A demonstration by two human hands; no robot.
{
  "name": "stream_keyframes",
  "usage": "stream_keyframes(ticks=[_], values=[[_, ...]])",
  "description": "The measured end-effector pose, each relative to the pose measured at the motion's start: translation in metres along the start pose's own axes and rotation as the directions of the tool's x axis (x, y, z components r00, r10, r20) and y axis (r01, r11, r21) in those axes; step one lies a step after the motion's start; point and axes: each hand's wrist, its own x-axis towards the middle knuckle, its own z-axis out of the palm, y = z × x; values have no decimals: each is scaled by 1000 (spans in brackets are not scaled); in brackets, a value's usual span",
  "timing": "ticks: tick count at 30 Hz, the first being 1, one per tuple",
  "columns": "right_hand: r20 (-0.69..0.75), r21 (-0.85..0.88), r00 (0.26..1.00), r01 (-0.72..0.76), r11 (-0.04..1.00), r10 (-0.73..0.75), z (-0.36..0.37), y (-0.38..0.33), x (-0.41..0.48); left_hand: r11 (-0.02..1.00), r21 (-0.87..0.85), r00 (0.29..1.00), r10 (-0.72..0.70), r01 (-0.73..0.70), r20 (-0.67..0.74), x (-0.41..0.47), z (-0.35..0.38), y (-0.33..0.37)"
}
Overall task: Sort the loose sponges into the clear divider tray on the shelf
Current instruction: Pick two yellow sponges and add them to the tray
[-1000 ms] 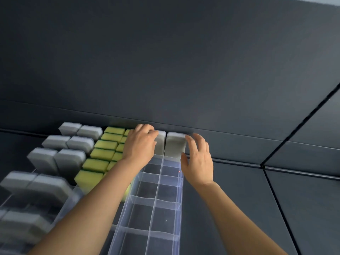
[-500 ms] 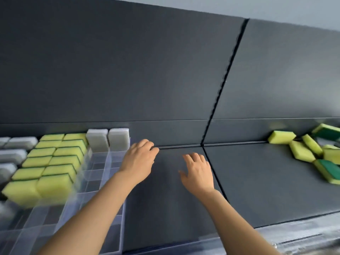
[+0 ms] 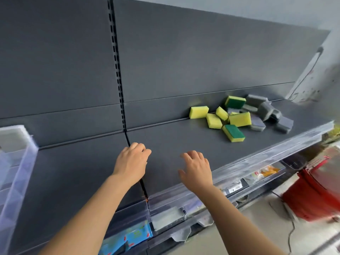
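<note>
Loose sponges point(image 3: 239, 119) are lying heaped at the shelf's point(image 3: 174, 142) right end, well apart from the clear divider tray point(image 3: 22, 162) at far left, so sorting is remaining. The left hand point(image 3: 131, 162) and right hand point(image 3: 196, 170) are hovering empty, fingers loosely curled.

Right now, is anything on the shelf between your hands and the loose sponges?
Nothing visible. Only bare shelf lies between the right hand and the sponge pile; its nearest piece is the green-topped sponge. The left hand, like the right, holds nothing. The divider tray sits far left, with only bare shelf between.
</note>
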Motion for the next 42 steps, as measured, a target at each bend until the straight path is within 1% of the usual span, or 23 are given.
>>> stream_keyframes(ticks=[6, 13, 21, 24, 28, 31, 33, 35, 38, 40, 42], values=[[-5, 9, 997, -76, 997, 76, -16, 69, -8, 997, -29, 997, 77, -78, -12, 37, 6, 69], [-42, -3, 984, -173, 985, 173, -25, 137, 11, 981, -80, 984, 177, -178, -20, 98, 18, 129], [-41, -34, 970, -240, 970, 238, -21, 205, 68, 963, -185, 980, 195, -196, -26, 191, 48, 175], [-36, -38, 968, -250, 967, 249, -17, 225, 90, 963, -232, 990, 143, -138, 5, 229, 62, 188], [-11, 20, 965, -262, 965, 262, -10, 245, 113, 963, -268, 997, 50, -30, 67, 270, 80, 202], [29, 78, 966, -259, 963, 257, -4, 257, 121, 954, -283, 991, -65, 97, 120, 292, 90, 212], [46, 126, 967, -253, 959, 249, 0, 262, 123, 928, -315, 976, -154, 197, 154, 302, 96, 217], [36, 178, 969, -246, 953, 243, 1, 267, 122, 883, -372, 955, -232, 288, 187, 308, 100, 222], [-17, 269, 969, -232, 935, 246, -4, 274, 125, 831, -392, 915, -317, 395, 250, 312, 103, 227], [-75, 343, 962, -223, 912, 264, -10, 277, 126, 750, -419, 853, -390, 512, 346, 312, 101, 230], [-113, 419, 954, -208, 884, 278, -16, 279, 126, 690, -418, 797, -416, 591, 439, 307, 98, 229]])
